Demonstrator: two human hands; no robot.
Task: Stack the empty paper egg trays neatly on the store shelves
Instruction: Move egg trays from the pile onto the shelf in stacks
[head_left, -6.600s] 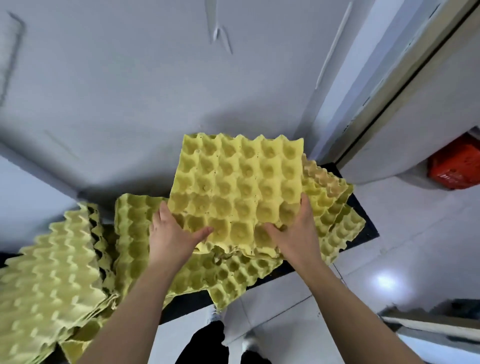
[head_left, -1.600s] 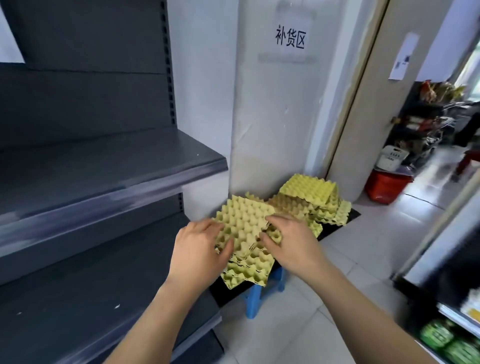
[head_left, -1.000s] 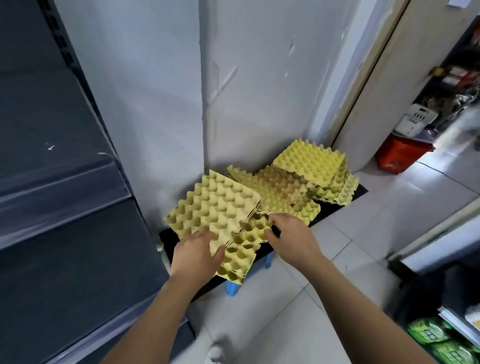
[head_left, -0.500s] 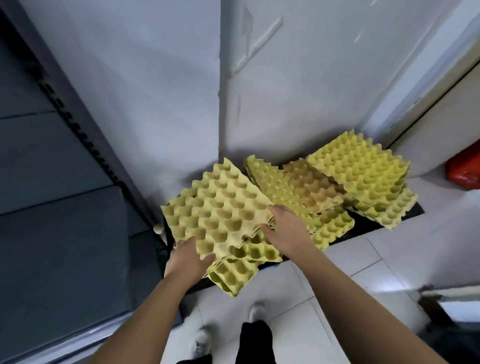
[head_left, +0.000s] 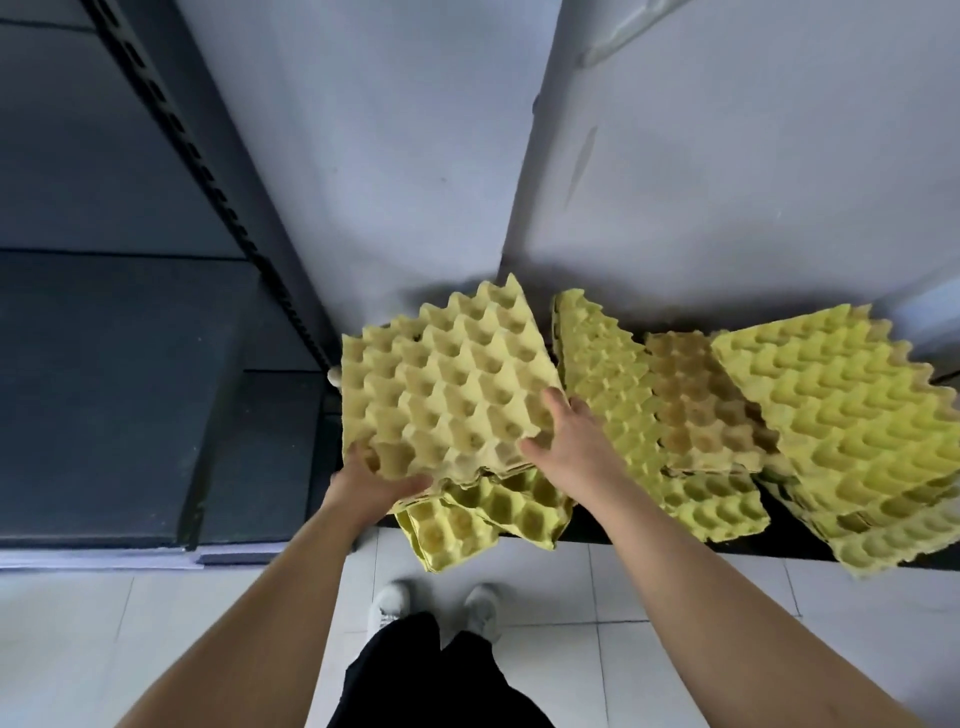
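Head camera looks down on you as you stand before a low black platform against the white wall. Your left hand grips the near left corner of the top tray, with the fingers curled up around its edge. Your right hand grasps the near right corner of the same tray, the thumb on the near edge and the fingers along the right side. The tray is yellow, with its cups facing up, and it tilts a little with the far side higher.

Under it lie some loose trays, turned at different angles, and they hang over the near edge of the platform. Just to the right a leaning tray stands on its edge, close to your right hand. Beside it is a brown tray on top of more yellow ones. Farther right you have the right stack, lying crooked, with its corner over the platform's edge.

On the left is the dark grey shelf. Its perforated upright runs down between the shelf and the trays, and the far left corner of the top tray is just beside its foot. Near you, on the pale tiled floor, your white shoes point toward the platform.
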